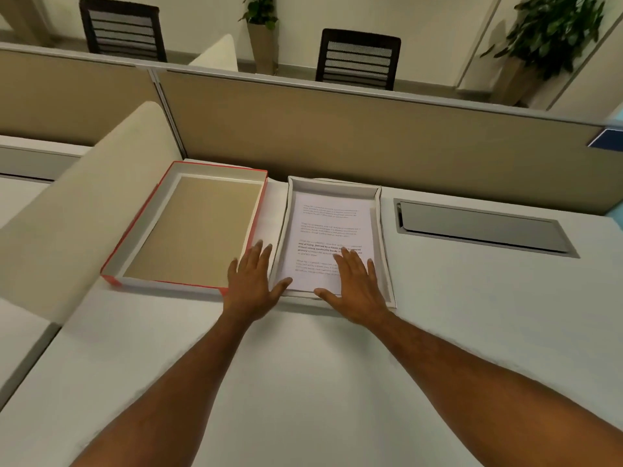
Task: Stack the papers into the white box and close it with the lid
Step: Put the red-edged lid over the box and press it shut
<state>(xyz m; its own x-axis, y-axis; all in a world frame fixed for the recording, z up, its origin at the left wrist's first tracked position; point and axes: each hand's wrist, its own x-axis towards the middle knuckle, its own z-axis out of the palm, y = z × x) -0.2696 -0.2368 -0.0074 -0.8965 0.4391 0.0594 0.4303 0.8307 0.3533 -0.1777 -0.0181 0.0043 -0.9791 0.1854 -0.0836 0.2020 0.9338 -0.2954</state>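
White desk surface (303,382) in foreground, grey cable hatch (482,227) recessed at right; tan partition panel (371,136) along far edge; two black mesh-back chairs (359,59) beyond; potted plants (553,32) against pale wall; soft indoor lighting.

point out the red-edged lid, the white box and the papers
red-edged lid (199,227), head view, on its brown inner panel
white box (380,230), head view, on its right wall
papers (328,230), head view, on the printed top sheet
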